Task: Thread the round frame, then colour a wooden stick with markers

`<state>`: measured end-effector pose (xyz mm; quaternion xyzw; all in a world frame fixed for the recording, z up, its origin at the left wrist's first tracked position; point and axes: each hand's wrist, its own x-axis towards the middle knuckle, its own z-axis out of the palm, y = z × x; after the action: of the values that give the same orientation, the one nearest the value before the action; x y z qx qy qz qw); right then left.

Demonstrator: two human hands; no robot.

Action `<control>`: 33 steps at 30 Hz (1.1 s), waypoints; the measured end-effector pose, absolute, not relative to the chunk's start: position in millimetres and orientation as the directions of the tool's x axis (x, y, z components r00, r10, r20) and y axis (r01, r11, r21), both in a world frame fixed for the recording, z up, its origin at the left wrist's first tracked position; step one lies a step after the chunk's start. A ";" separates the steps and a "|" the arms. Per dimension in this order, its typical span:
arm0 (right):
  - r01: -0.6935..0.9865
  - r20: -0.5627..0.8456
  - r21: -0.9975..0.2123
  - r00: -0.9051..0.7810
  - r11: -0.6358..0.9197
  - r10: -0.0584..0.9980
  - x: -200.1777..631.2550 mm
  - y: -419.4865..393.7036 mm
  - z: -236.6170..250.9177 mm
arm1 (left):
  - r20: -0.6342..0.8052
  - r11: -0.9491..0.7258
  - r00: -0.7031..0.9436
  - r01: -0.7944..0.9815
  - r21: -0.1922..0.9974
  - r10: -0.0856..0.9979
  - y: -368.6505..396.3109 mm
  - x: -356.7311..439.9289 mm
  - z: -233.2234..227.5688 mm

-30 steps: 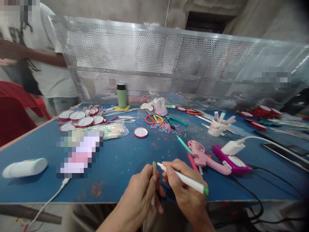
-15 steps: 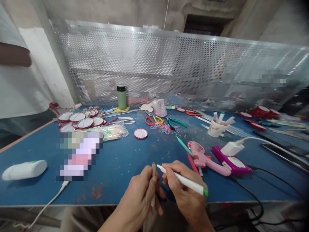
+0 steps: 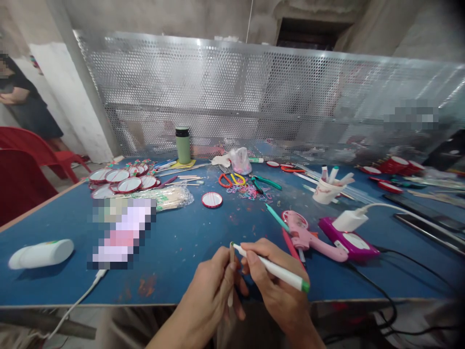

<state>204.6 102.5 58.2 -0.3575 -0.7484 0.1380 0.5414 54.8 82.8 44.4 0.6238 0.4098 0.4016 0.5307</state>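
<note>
Between the thumb and fingers of my left hand (image 3: 209, 286) a thin wooden craft stick (image 3: 231, 264) stands upright, its top end tinted green. My right hand (image 3: 278, 286) grips a white marker (image 3: 279, 270) with a green end, like a pen. The marker's tip meets the stick near its green top, or is very close to it. Both hands are close together over the table's front edge. Beyond them lies a round white disc with a red rim (image 3: 212, 199). To the right of my right hand is a pink glue gun (image 3: 316, 242).
A purple power block (image 3: 345, 242) with a white plug sits at right, cables trailing. Behind it stands a paper cup (image 3: 325, 191) of markers. At left lie a phone (image 3: 123, 232), a white bottle (image 3: 41, 254) and red-rimmed discs (image 3: 129, 184). Pliers (image 3: 267, 182) and a green flask (image 3: 183, 146) stay further back.
My right hand has shifted slightly left, bringing the marker's tip to the stick. At far left a person in white has left the view; another person and red chairs now show.
</note>
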 end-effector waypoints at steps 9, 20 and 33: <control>0.367 0.721 -0.593 -0.154 0.716 0.676 204.9 104.7 55.6 | 0.073 -0.114 0.336 0.103 0.988 0.939 82.1 54.5 43.5; 0.369 0.725 -0.589 -0.152 0.719 0.672 204.5 103.9 56.5 | 0.078 -0.115 0.339 0.089 0.989 0.938 82.3 55.0 43.8; 0.377 0.737 -0.571 -0.154 0.729 0.658 204.3 104.8 57.2 | 0.067 -0.108 0.339 0.105 0.989 0.939 81.3 54.9 44.4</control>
<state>204.3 104.8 57.2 -0.3456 -0.7490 0.1273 0.5508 54.9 81.3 44.4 0.6288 0.4147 0.3983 0.5234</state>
